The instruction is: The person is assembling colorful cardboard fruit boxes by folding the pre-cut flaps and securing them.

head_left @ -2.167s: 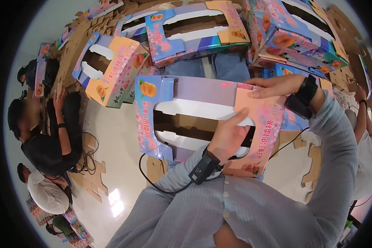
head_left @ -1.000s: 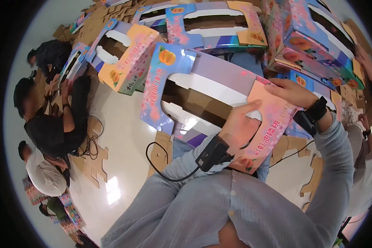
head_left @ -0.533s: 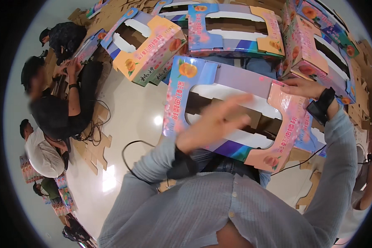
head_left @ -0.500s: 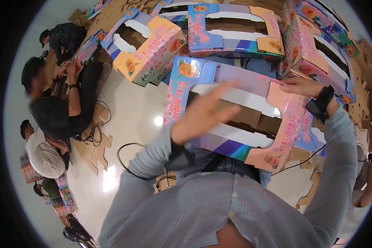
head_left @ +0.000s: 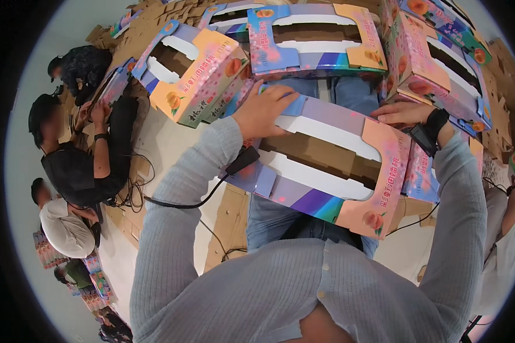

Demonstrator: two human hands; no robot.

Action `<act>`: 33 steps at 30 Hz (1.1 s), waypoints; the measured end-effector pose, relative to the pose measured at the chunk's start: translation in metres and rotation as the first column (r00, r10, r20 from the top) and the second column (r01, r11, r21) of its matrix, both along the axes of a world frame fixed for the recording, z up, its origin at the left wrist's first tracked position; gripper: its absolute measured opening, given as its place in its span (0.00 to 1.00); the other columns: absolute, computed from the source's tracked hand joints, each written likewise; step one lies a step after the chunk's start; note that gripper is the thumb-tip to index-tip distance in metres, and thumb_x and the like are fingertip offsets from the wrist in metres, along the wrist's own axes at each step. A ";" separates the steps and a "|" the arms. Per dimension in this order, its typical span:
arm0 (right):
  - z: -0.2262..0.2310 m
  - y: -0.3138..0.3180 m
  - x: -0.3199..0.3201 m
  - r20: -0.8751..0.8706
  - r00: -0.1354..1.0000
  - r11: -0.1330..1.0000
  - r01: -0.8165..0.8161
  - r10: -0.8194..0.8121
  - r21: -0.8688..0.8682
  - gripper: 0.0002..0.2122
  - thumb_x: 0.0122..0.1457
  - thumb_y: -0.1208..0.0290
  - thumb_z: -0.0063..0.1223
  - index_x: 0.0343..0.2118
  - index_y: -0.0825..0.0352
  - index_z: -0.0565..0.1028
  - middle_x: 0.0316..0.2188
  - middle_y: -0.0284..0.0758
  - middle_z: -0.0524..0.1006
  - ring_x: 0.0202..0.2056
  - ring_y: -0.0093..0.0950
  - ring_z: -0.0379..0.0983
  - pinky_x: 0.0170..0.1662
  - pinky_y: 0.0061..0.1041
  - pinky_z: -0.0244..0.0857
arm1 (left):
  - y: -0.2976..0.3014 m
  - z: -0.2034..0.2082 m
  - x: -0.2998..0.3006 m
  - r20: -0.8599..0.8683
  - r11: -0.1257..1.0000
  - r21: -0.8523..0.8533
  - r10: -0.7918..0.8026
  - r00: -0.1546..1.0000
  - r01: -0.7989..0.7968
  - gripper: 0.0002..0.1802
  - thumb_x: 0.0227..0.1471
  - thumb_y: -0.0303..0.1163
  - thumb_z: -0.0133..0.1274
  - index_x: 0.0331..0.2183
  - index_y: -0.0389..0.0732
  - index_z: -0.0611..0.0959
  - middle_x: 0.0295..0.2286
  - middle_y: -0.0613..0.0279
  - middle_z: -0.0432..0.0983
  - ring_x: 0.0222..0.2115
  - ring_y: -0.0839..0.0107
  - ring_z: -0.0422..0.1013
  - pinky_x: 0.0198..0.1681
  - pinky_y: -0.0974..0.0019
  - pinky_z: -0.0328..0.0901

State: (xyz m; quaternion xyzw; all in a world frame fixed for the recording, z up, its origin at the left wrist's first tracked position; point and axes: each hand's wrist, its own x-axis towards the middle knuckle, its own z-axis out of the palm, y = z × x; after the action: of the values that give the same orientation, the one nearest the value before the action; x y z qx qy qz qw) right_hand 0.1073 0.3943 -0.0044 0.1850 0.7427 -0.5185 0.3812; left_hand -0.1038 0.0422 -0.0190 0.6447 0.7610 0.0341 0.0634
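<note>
A printed cardboard fruit carton with a long opening in its top lies across my lap. Its right end is pink, its left end blue, and brown cardboard shows inside. My left hand grips the far left corner, fingers bent over the blue flap and thumb reaching toward the opening's white edge. At the far right corner, my right hand holds the carton's edge, its fingers pointing left and partly hidden behind the panel. Dark straps with small devices circle both wrists.
More cartons stand ahead: an orange-and-blue one at the left, another beyond my knees, and a stack at the right. Flattened cardboard covers the far floor. A black cable hangs by my left forearm. Several people sit at the left.
My left hand, blurred above the opening before, has moved left and away from me onto the far left corner. My right hand stays at the far right corner, and the carton has turned slightly.
</note>
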 end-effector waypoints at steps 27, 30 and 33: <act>0.044 -0.220 0.081 -0.748 0.544 0.858 0.095 0.380 0.505 0.22 0.55 0.64 0.59 0.50 0.70 0.73 0.48 0.43 0.75 0.53 0.41 0.69 0.57 0.36 0.63 | -0.048 -0.003 0.045 0.081 0.971 0.131 0.191 0.978 -0.201 0.42 0.30 0.44 0.70 0.48 0.38 0.72 0.47 0.51 0.72 0.50 0.52 0.68 0.53 0.50 0.61; 0.038 -0.233 0.095 -0.641 0.618 0.829 -0.030 0.455 0.559 0.29 0.54 0.59 0.61 0.58 0.66 0.68 0.61 0.43 0.63 0.63 0.44 0.57 0.66 0.45 0.50 | -0.048 -0.002 0.039 0.054 0.943 0.163 0.284 0.957 -0.290 0.41 0.31 0.45 0.70 0.47 0.38 0.72 0.45 0.51 0.72 0.49 0.51 0.69 0.51 0.48 0.62; 0.028 -0.240 0.096 -0.641 0.594 0.804 -0.018 0.487 0.594 0.31 0.53 0.59 0.61 0.58 0.65 0.68 0.62 0.43 0.61 0.65 0.44 0.54 0.67 0.45 0.48 | -0.044 -0.010 0.033 0.034 0.933 0.206 0.296 0.955 -0.296 0.42 0.34 0.45 0.69 0.50 0.39 0.71 0.44 0.47 0.73 0.47 0.47 0.69 0.51 0.50 0.63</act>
State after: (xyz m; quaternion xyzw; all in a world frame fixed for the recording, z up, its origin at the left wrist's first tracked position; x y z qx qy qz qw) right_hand 0.2035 0.1542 0.0233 -0.0689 0.9632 -0.2577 0.0338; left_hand -0.0706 -0.0014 -0.0290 0.5258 0.8415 0.1238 -0.0095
